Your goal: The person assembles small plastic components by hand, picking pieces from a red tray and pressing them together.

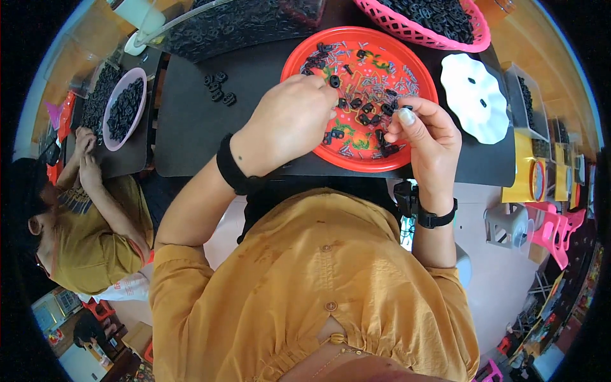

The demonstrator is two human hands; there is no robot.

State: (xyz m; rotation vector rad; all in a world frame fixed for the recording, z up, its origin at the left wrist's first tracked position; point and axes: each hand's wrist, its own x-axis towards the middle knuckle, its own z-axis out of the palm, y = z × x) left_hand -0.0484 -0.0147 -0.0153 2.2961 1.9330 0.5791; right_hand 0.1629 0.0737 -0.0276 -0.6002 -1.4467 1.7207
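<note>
A round red tray [296, 60] with a printed pattern lies in front of me, strewn with small silver screws [375, 83] and black plastic parts [366, 119]. Over its left side is my left hand [289, 118], back upward and fingers curled down. Its fingertips are mostly hidden, so what they hold does not show. One black part with holes [335, 81] lies close by its knuckles. At the tray's right rim my right hand [433, 130] is closed, thumb and forefinger pinching a small black part [408, 107], partly covered by the fingertips.
Several black parts [219, 88] lie on the dark table [184, 127] at left. A pink basket [480, 32] and a clear bin [242, 32] of black parts stand behind. A white scalloped plate [474, 124] with two pieces is right. A co-worker's hands [88, 156] are far left.
</note>
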